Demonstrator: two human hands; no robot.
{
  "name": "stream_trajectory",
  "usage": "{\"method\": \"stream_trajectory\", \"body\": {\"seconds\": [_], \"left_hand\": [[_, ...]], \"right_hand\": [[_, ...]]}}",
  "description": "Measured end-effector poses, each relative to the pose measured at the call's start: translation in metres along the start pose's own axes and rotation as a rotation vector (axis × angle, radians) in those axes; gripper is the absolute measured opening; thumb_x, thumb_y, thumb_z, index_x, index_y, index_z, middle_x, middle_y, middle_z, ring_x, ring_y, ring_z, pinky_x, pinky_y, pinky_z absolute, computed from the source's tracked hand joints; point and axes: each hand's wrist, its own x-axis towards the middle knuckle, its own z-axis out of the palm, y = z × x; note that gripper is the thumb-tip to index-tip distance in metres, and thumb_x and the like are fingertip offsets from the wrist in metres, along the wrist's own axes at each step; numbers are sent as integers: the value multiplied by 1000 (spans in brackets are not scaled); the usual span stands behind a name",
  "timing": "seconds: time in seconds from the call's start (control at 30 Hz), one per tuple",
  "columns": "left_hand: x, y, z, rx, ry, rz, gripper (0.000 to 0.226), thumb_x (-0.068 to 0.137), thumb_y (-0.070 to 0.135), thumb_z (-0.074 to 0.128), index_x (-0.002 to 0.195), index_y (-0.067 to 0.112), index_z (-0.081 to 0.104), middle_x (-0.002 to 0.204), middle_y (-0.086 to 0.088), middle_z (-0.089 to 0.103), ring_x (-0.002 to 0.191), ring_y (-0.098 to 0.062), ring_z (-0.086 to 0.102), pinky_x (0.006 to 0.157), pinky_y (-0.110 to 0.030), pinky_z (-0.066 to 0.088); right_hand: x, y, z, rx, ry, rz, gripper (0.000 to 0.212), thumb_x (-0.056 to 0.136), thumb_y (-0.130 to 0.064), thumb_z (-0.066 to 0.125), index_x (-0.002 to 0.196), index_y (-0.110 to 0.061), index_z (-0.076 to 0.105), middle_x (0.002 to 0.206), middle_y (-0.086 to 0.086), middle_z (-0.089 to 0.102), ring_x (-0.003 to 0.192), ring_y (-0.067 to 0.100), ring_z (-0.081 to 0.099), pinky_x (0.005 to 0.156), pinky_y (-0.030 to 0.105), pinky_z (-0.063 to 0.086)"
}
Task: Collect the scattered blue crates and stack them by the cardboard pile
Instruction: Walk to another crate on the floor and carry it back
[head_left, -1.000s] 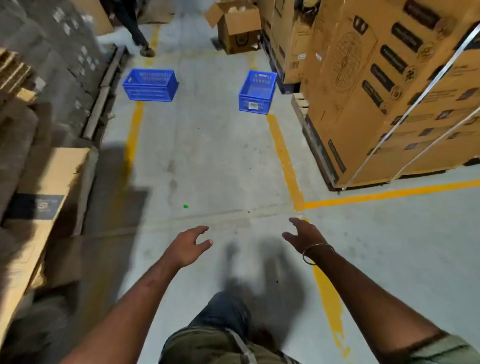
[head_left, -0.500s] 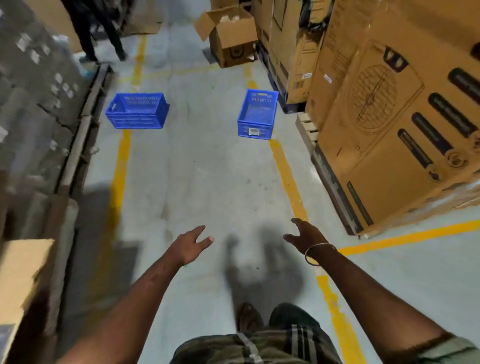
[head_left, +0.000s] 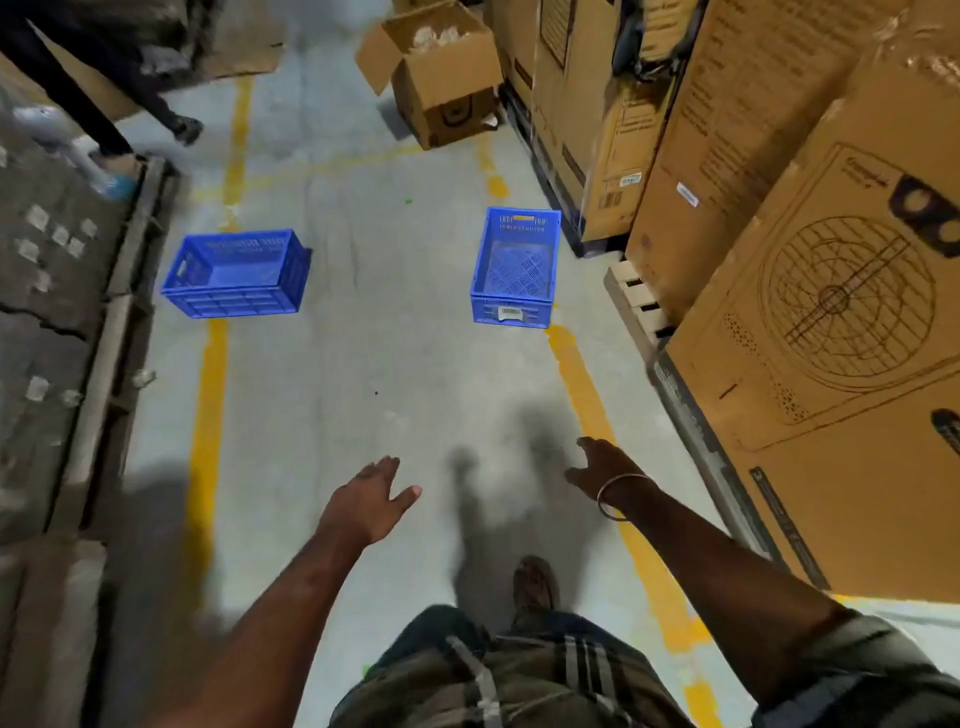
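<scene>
Two blue plastic crates stand upright and empty on the grey floor ahead. The left crate (head_left: 236, 275) sits across a yellow floor line. The right crate (head_left: 516, 267), with a white barcode label on its near wall, stands at the end of another yellow line. My left hand (head_left: 370, 499) reaches forward with fingers relaxed and holds nothing. My right hand (head_left: 602, 467), a metal bangle on its wrist, is also stretched out with nothing in it. Both hands are well short of the crates.
Tall printed cardboard boxes (head_left: 810, 332) on wooden pallets line the right side. An open carton (head_left: 441, 88) lies beyond the right crate. Wrapped grey stacks (head_left: 47, 291) border the left. Another person's legs (head_left: 93, 88) are at the far left.
I have walked forward along the aisle, so both crates are nearer and lower in view. My hands stay outstretched and hold nothing.
</scene>
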Motion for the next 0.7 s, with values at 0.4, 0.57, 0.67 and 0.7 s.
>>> {"method": "stream_trajectory", "body": {"seconds": [0.4, 0.57, 0.67, 0.7], "left_hand": [[302, -19, -154, 95, -146, 63, 73, 96, 60, 43, 155, 20, 26, 159, -6, 34, 144, -24, 36, 116, -38, 32], [431, -13, -241, 297, -201, 235, 73, 97, 55, 45, 155, 16, 23, 161, -5, 29, 147, -21, 30, 115, -39, 33], [511, 12, -290, 409, -216, 320, 75, 98, 55, 44, 156, 14, 21, 164, -3, 21, 151, -20, 21, 118, -38, 28], [538, 23, -301, 430, -222, 355, 75, 98, 54, 45, 156, 13, 22, 164, -3, 21, 151, -20, 21, 118, -38, 27]], "right_hand": [[248, -132, -115, 219, 64, 179, 70, 91, -46, 57, 148, -14, 34, 146, 14, 45, 135, 28, 43, 108, 33, 36], [318, -175, -146, 348, 97, 330, 70, 91, -44, 58, 148, -10, 34, 146, 16, 44, 135, 28, 42, 109, 32, 33], [353, -193, -165, 409, 130, 377, 71, 91, -45, 58, 149, -11, 33, 148, 15, 42, 136, 28, 41, 108, 31, 32], [365, -196, -170, 444, 134, 400, 72, 91, -45, 58, 149, -12, 33, 148, 15, 41, 136, 28, 40, 108, 32, 32]]}}
